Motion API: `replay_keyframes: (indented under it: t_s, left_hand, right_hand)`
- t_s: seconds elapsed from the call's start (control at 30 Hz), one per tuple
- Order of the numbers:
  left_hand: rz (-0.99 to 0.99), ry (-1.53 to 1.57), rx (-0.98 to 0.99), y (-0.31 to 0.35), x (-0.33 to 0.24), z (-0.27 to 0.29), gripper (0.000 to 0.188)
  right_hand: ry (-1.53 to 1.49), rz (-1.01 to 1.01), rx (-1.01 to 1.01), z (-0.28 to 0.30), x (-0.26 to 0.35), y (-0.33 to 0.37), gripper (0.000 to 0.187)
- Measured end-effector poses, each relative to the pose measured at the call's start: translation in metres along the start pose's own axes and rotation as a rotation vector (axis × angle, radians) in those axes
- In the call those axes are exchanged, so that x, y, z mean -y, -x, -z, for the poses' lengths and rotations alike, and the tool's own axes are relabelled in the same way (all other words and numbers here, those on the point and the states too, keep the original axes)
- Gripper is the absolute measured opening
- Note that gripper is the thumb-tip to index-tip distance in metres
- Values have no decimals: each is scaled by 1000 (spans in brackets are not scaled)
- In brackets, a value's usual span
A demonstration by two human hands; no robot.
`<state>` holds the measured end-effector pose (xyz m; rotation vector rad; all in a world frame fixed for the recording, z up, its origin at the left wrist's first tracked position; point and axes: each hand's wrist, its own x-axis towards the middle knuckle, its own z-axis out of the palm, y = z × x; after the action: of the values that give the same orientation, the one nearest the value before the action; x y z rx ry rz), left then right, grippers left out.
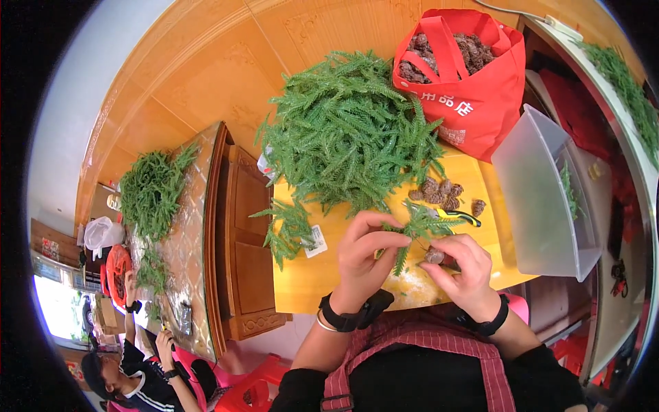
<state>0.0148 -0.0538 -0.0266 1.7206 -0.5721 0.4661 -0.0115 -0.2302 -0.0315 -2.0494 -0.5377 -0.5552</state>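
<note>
Between the fingers of my left hand (371, 250) is pinched a small green artificial fir sprig (420, 223), its needles fanning out above and below the fingertips. My right hand (463, 266) grips a brown pine cone (434, 255) just beside the sprig, and a thin stem or wire seems to run between the two. Behind the hands, yellow-and-black handled pliers or cutters (458, 217) lie on the yellow table (302, 285). Several loose pine cones (439, 192) sit just beyond them. A few cut sprigs (288, 230) and a white tag (315, 242) rest left of my left hand.
A big heap of green sprigs (347, 130) covers the table's far side. Behind it stands a red bag (473, 103) full of pine cones. A translucent plastic bin (539, 206) is at the right. Leftward, a co-worker (130, 378) works at another table (189, 275) with greenery.
</note>
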Motion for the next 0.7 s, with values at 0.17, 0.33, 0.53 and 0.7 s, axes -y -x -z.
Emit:
replay_keyframes:
  t_s: [0.17, 0.33, 0.53, 0.7]
  left_hand:
    - [68, 91, 12, 5, 5, 0, 19]
    - [165, 320, -53, 2, 0, -5, 16]
    - [207, 343, -43, 3, 1, -6, 18]
    - [148, 204, 56, 2, 1, -3, 21]
  right_hand:
    - [50, -34, -21, 0, 3, -3, 33]
    - [7, 26, -20, -2, -2, -3, 35]
    - [-34, -21, -25, 0, 6, -10, 35]
    - [-82, -66, -7, 0, 8, -14, 34]
